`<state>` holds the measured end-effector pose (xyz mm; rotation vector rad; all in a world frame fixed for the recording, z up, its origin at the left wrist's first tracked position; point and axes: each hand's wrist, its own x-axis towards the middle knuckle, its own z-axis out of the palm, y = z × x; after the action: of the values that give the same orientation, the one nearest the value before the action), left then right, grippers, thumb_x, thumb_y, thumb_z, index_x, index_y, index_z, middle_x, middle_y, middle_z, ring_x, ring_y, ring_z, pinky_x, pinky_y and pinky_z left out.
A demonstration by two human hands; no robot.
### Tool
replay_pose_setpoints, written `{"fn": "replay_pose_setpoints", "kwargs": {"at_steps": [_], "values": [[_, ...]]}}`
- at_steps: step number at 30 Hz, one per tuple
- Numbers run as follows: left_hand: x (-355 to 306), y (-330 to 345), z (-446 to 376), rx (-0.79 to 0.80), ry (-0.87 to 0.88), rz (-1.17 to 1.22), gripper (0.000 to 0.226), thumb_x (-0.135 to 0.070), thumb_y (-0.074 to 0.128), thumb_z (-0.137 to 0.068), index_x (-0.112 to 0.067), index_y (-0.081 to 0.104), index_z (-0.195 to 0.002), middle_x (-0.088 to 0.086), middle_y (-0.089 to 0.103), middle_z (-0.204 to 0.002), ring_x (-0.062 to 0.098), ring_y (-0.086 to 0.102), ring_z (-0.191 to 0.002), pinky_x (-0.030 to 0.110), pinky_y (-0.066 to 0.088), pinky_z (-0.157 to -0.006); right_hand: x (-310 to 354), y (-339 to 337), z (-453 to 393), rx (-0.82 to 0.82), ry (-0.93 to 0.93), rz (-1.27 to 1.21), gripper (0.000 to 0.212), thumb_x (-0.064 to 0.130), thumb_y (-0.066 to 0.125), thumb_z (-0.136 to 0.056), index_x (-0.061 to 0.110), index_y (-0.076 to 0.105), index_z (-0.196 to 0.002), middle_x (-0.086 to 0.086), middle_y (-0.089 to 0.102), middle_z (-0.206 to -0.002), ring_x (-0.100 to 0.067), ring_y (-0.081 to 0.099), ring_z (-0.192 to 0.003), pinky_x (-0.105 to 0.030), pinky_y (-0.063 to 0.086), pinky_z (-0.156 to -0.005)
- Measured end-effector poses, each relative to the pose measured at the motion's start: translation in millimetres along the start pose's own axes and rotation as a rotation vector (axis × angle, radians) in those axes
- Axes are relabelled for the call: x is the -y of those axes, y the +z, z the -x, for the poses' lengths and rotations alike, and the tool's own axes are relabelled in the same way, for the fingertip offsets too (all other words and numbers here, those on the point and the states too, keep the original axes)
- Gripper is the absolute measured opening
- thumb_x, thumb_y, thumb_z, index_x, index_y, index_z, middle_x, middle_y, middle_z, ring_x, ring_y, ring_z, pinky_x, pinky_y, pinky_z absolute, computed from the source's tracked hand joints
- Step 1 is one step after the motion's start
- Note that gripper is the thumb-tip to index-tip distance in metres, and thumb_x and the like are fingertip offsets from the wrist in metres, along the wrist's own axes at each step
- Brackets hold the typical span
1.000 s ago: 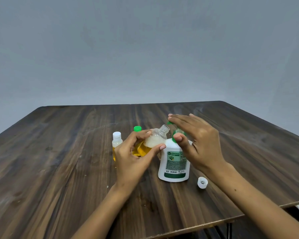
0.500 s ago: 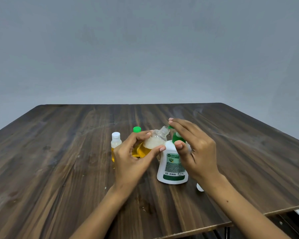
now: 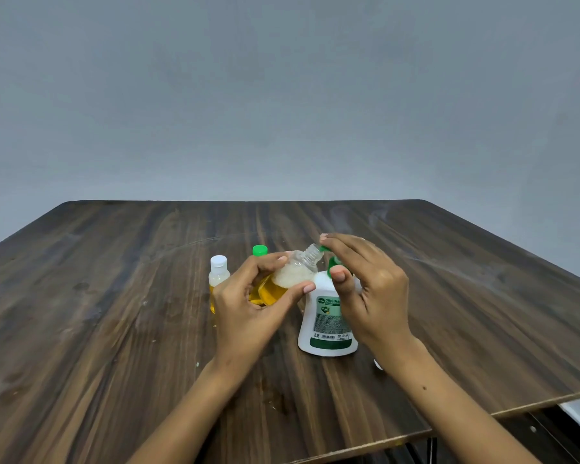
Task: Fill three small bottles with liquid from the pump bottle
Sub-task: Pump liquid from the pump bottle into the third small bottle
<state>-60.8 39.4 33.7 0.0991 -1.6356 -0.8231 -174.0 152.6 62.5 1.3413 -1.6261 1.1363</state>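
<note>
My left hand (image 3: pixel 248 313) grips an uncapped small clear bottle (image 3: pixel 290 276), tilted with its open neck under the green pump nozzle; it holds yellow liquid topped with white foam. My right hand (image 3: pixel 369 293) lies over the green pump head (image 3: pixel 334 262) of the white pump bottle (image 3: pixel 325 326), fingers pressing on top and thumb against the neck. A small bottle with a white cap (image 3: pixel 219 279) stands to the left, partly filled with yellow liquid. Behind my left hand stands another small bottle with a green cap (image 3: pixel 259 250), mostly hidden.
Everything stands on a dark wooden table (image 3: pixel 114 329), whose front edge runs close to my forearms. A loose white cap (image 3: pixel 378 364) lies on the table beside my right wrist, mostly hidden. A grey wall fills the background.
My right hand has lowered onto the pump head, pushing it down. The white cap on the table became covered by my right wrist. The left hand keeps the bottle at the nozzle.
</note>
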Motion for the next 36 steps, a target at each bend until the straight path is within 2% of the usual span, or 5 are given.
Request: {"fn": "replay_pose_setpoints", "kwargs": {"at_steps": [7, 13, 22, 29, 36], "values": [[0.2, 0.7, 1.6, 0.000, -0.005, 0.001, 0.038, -0.018, 0.089, -0.065, -0.003, 0.069, -0.094, -0.006, 0.072, -0.099, 0.004, 0.069, -0.097, 0.019, 0.055, -0.083, -1.0, -7.6, -7.5, 0.021, -0.022, -0.027, 0.075, 0.061, 0.019, -0.099, 0.008, 0.071, -0.110, -0.001, 0.068, -0.115, -0.014, 0.062, -0.109, -0.037, 0.047, -0.096], [0.0, 0.6, -0.2, 0.003, 0.008, -0.002, 0.038, -0.013, 0.088, -0.064, 0.001, 0.069, -0.094, -0.006, 0.071, -0.100, 0.002, 0.069, -0.099, 0.016, 0.054, -0.083, -0.3, -1.4, 2.2, 0.014, 0.008, -0.029, 0.073, 0.061, 0.021, -0.098, 0.008, 0.071, -0.110, -0.001, 0.068, -0.111, -0.010, 0.061, -0.103, -0.026, 0.051, -0.078], [1.1, 0.0, 0.3, -0.001, -0.011, 0.005, 0.037, -0.016, 0.088, -0.065, -0.001, 0.069, -0.093, -0.004, 0.072, -0.098, 0.005, 0.069, -0.097, 0.019, 0.055, -0.083, -2.1, -3.6, -5.3, 0.018, -0.019, -0.001, 0.074, 0.061, 0.022, -0.098, 0.008, 0.072, -0.108, -0.001, 0.070, -0.110, -0.014, 0.064, -0.102, -0.035, 0.053, -0.083], [1.5, -0.6, 0.8, 0.005, -0.020, 0.007, 0.037, -0.018, 0.088, -0.065, -0.003, 0.070, -0.094, -0.004, 0.073, -0.098, 0.005, 0.070, -0.096, 0.020, 0.055, -0.082, -2.7, -8.0, -8.4, 0.030, -0.044, -0.015, 0.073, 0.061, 0.023, -0.099, 0.008, 0.072, -0.109, 0.000, 0.068, -0.115, -0.014, 0.063, -0.108, -0.031, 0.049, -0.091], [1.2, 0.6, -1.3, 0.000, -0.012, 0.000, 0.037, -0.017, 0.088, -0.064, -0.004, 0.070, -0.094, -0.007, 0.072, -0.099, 0.003, 0.069, -0.098, 0.017, 0.054, -0.082, -3.1, -3.0, -2.5, 0.019, -0.016, 0.011, 0.072, 0.061, 0.024, -0.098, 0.009, 0.073, -0.106, -0.001, 0.071, -0.109, -0.013, 0.065, -0.101, -0.032, 0.055, -0.079]]}}
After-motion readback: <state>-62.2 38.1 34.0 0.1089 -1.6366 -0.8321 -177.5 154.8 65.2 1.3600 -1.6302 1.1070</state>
